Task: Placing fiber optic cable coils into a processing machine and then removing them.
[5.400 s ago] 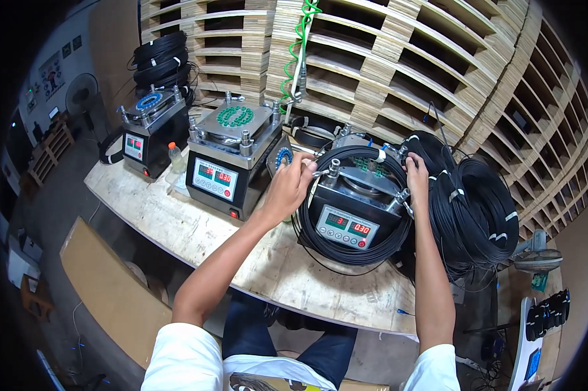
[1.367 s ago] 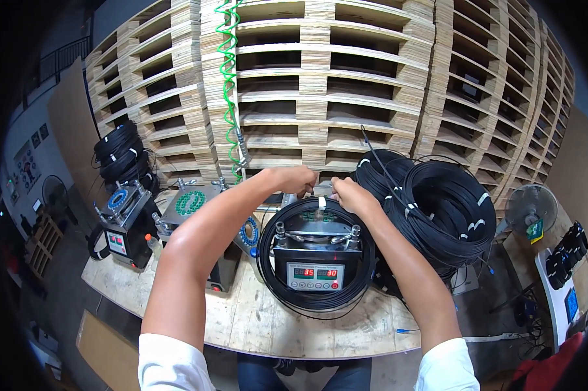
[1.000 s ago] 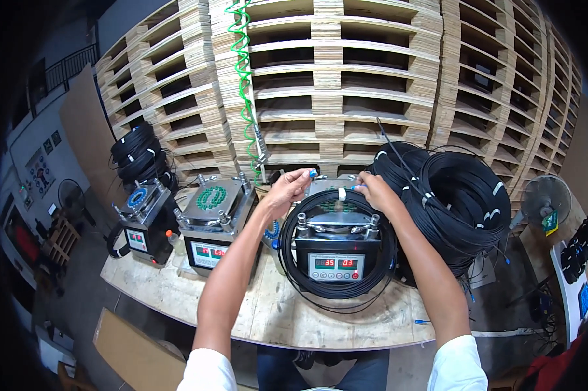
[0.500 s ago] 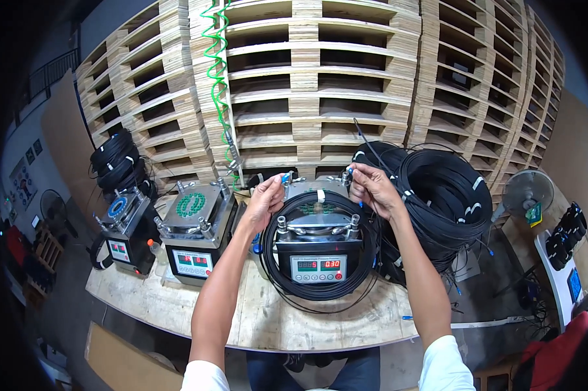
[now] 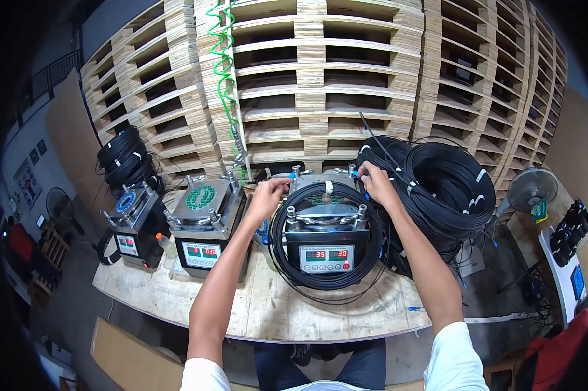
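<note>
Both arms outstretched, left hand (image 5: 266, 199) and right hand (image 5: 375, 184) pinching

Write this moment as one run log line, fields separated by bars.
left hand: at left rear of machine | right hand: at right rear | black cable coil: around machine | bench

At frame centre we see a rectangular grey display panel (image 5: 326, 257) with two red readouts. Left of it sits a similar panel (image 5: 201, 251), then a smaller one (image 5: 126, 244). Wall posters (image 5: 28, 182) hang far left.
</note>
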### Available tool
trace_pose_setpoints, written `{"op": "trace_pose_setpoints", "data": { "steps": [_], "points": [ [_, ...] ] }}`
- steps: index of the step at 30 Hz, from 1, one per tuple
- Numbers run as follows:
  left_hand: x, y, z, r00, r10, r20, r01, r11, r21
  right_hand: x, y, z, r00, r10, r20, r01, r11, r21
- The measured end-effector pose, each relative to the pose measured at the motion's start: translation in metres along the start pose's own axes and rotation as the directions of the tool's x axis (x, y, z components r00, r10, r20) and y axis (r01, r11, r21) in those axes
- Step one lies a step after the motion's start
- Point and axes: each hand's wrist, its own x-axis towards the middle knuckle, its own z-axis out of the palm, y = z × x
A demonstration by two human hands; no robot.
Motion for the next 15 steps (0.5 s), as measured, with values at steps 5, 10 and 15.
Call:
{"op": "trace_pose_setpoints", "data": {
  "steps": [5,10,15],
  "points": [
    [-0.016,0.007,-0.007,0.964,-0.131,0.233,0.142,0.989,-0.033,-0.007,-0.006,-0.004,0.994,0.061,0.09,-0.068,0.995,0.078],
    [-0.03,0.025,-0.026,0.81,-0.337,0.48,0.406,0.913,-0.042,-0.027,-0.046,-0.005,0.957,0.03,0.29,-0.008,0.997,-0.077],
    [-0.035,0.023,-0.037,0.77,-0.341,0.539,0.436,0.898,-0.055,-0.044,-0.039,0.017,0.987,0.063,0.15,-0.031,0.977,-0.21]
  ]
}}
